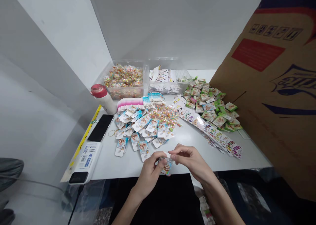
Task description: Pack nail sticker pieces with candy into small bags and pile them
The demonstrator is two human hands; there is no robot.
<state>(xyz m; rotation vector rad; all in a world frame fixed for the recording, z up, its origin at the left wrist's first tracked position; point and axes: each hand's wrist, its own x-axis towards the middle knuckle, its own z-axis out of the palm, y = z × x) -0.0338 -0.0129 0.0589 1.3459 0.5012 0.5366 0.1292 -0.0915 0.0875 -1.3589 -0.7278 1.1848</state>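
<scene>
Both my hands meet at the near edge of the white table (192, 142). My left hand (150, 173) and my right hand (192, 162) pinch the same small printed card packet (166, 165) between thumbs and fingers. Just beyond them lies a loose heap of similar blue and white card packets (138, 126). A pile of small colourful beaded items in clear bags (166, 115) sits behind that heap.
Two clear tubs stand at the back, one full of colourful items (124, 80), one with printed cards (165, 78). Green packets (212, 106) spread at right beside a big cardboard box (276, 87). A red-capped bottle (103, 98), phone (100, 127) and white device (85, 162) lie left.
</scene>
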